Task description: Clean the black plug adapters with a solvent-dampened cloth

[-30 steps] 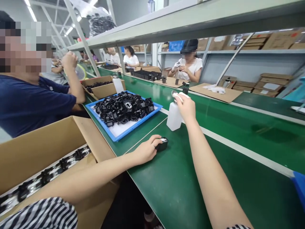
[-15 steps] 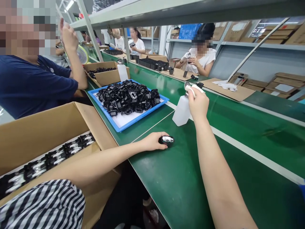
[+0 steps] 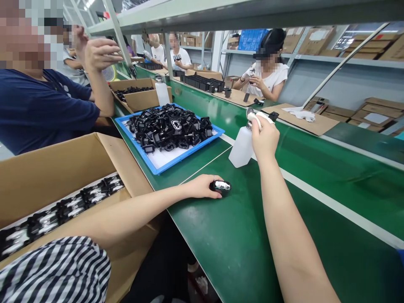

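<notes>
My left hand (image 3: 205, 186) rests on the green tabletop with fingers and thumb closed round a small black oval plug part (image 3: 221, 187). White and metallic insides show on the side facing up. My right hand (image 3: 266, 136) pinches a folded white cloth (image 3: 264, 117) against the top of a translucent white pump bottle (image 3: 241, 147). The bottle's round metal lid (image 3: 249, 112) is tilted up beside my fingertips. Part of the cloth and the bottle's neck are hidden by that hand.
A blue tray (image 3: 157, 171) heaped with black plug parts (image 3: 170, 128) lies ahead. To the left, a cardboard box (image 3: 53, 168) holds rows of black and silvery parts. Another bottle (image 3: 162, 91) stands farther back. A co-worker (image 3: 47, 109) sits left; others work across the green conveyor (image 3: 315, 168).
The left co-worker's raised hands have shifted and spread. A black part on the conveyor behind my right hand has slid right. My own hands have barely moved.
</notes>
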`<state>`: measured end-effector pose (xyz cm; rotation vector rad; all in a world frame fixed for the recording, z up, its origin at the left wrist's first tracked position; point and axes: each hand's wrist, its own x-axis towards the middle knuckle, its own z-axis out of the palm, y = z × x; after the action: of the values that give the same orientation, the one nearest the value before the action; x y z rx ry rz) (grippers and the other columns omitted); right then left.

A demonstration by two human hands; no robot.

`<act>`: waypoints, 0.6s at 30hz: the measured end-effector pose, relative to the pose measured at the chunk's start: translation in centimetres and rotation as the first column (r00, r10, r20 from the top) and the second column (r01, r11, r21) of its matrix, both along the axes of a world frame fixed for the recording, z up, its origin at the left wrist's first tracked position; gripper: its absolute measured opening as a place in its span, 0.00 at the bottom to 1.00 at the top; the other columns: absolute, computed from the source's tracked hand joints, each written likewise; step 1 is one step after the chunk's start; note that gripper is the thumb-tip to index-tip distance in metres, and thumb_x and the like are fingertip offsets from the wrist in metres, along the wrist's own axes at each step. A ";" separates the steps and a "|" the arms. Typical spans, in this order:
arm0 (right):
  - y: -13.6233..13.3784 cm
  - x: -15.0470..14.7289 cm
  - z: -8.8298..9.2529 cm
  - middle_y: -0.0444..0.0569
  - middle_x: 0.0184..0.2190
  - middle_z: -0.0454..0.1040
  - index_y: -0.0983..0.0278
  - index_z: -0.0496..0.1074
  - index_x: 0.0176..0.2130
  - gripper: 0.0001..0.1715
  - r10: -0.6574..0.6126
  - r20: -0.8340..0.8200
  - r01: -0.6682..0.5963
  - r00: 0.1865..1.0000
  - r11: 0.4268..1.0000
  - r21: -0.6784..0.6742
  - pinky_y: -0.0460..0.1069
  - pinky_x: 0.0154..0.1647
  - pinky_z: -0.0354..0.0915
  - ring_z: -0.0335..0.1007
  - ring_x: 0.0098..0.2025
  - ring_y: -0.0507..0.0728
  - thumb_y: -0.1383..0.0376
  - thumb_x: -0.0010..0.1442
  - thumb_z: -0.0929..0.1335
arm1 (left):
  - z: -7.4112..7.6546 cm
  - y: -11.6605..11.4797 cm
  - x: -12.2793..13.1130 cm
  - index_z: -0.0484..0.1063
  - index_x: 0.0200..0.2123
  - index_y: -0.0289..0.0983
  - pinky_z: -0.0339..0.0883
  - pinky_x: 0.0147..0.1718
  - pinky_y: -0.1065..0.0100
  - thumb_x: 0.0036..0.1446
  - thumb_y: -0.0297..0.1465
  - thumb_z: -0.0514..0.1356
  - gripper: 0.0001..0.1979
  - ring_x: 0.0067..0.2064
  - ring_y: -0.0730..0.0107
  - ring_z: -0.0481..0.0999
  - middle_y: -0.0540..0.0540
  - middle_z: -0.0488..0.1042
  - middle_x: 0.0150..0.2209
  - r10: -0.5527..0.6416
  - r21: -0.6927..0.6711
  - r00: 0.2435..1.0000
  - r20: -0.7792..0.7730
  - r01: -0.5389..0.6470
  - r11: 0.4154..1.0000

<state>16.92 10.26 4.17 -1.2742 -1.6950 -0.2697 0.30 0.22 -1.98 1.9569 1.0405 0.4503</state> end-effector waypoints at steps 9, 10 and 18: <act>-0.2 -0.1 0.1 0.52 0.34 0.69 0.63 0.67 0.38 0.20 0.007 -0.026 -0.007 1.000 1.000 0.005 0.53 0.37 0.57 0.62 0.36 0.59 0.59 0.54 0.54 | -0.3 0.3 -0.1 0.64 0.38 0.38 0.59 0.33 0.74 0.37 0.33 0.59 0.20 0.34 0.73 0.67 0.52 0.69 0.33 -0.001 0.016 1.000 0.008 0.001 1.000; -0.2 -0.1 0.2 0.52 0.34 0.69 0.63 0.67 0.38 0.20 0.005 -0.027 -0.005 1.000 1.000 0.001 0.53 0.37 0.57 0.62 0.36 0.59 0.59 0.54 0.54 | -0.4 0.3 -0.2 0.64 0.38 0.38 0.59 0.33 0.74 0.37 0.33 0.59 0.20 0.34 0.73 0.67 0.52 0.68 0.33 -0.002 0.011 1.000 0.015 0.002 1.000; -0.2 -0.2 0.1 0.54 0.36 0.69 0.64 0.67 0.38 0.20 0.001 -0.042 -0.001 0.999 1.000 0.015 0.53 0.36 0.58 0.62 0.38 0.60 0.60 0.53 0.54 | -0.9 0.6 -0.3 0.64 0.37 0.37 0.59 0.33 0.73 0.37 0.33 0.59 0.20 0.33 0.73 0.67 0.52 0.69 0.32 -0.002 -0.017 0.998 0.056 0.003 1.000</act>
<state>16.70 10.09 4.25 -1.2598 -1.6550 -0.2526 0.01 0.78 -2.88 1.9199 1.0036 0.4909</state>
